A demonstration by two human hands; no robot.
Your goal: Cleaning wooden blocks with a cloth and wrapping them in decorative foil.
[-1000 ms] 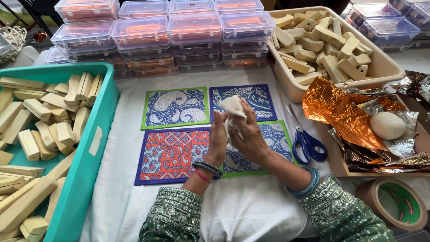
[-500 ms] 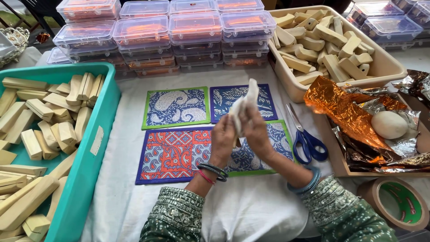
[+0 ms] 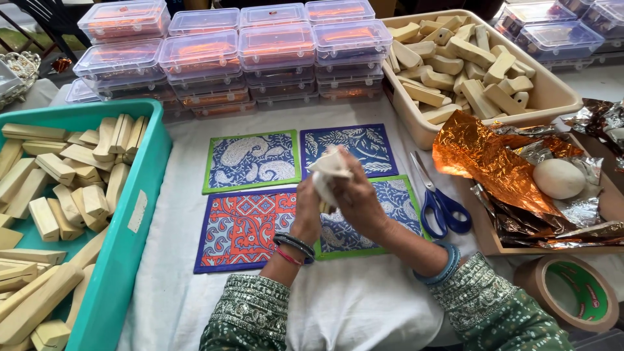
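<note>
A roll of brown tape (image 3: pixel 572 296) lies at the near right corner of the cloth-covered surface (image 3: pixel 175 292); just beyond the near edge, the left hand (image 3: pixel 307 211) and right hand (image 3: pixel 357 201) are closed together round a small white wrapped piece (image 3: pixel 329 172), fingers pinching its paper, held above the four patterned mats (image 3: pixel 250 159) at the middle of the surface; half a second ago the piece stood up taller between the fingers, and it now sits lower and squarer, which suggests the wrap is being folded down and tightened; blue-handled scissors (image 3: pixel 442 208) lie just right of the mats; a teal crate (image 3: pixel 123 221) of pale bars fills the left edge; crumpled orange foil (image 3: pixel 484 156) and a round pale ball (image 3: pixel 558 178) sit in a shallow tray at the right edge; a beige tub (image 3: pixel 559 97) of similar bars stands at the far right corner; stacked clear lidded boxes (image 3: pixel 276 45) line the far edge.
</note>
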